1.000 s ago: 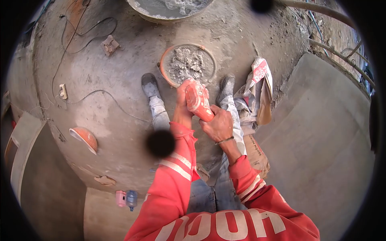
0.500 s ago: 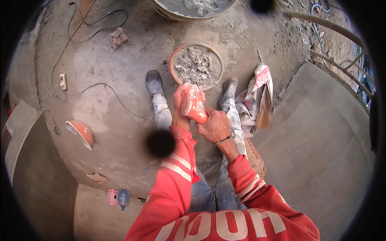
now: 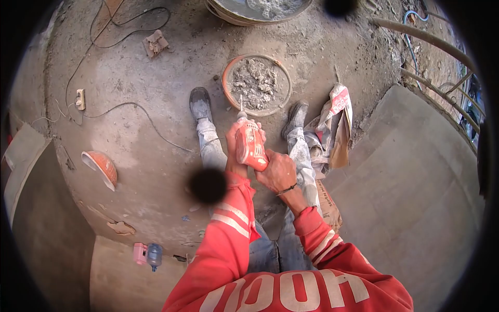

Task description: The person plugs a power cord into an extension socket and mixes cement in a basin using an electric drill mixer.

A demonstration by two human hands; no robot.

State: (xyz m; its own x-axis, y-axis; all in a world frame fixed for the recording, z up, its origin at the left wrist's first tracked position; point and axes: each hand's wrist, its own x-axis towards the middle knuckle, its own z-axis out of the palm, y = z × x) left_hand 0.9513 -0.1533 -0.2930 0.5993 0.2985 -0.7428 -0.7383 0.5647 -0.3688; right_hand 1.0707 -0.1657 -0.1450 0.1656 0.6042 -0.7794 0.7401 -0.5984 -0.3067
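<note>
A dusty red power drill (image 3: 250,146) is held in front of me, its metal bit (image 3: 241,102) pointing toward the bucket. Around the drill's front end, my left hand (image 3: 233,141) is closed, with fingertips showing on the far side. My right hand (image 3: 278,173) wraps the rear handle, a dark bracelet on its wrist. Just beyond stands an orange-rimmed bucket (image 3: 224,83) with lumpy grey mortar (image 3: 254,83) in it. The tip of the bit overlaps the bucket's near left rim in view; whether it touches, I cannot tell.
A large tub (image 3: 223,14) of grey, foamy liquid stands ahead. Torn cement bags (image 3: 332,125) lie beside my right leg. A cable (image 3: 140,106) runs across the floor from a power socket (image 3: 80,99). An orange bowl (image 3: 101,169) and a blue bottle (image 3: 154,255) are at left.
The drill has turned more upright and come slightly nearer me, so its bit now shows. The view has shifted a little. Both hands keep their hold.
</note>
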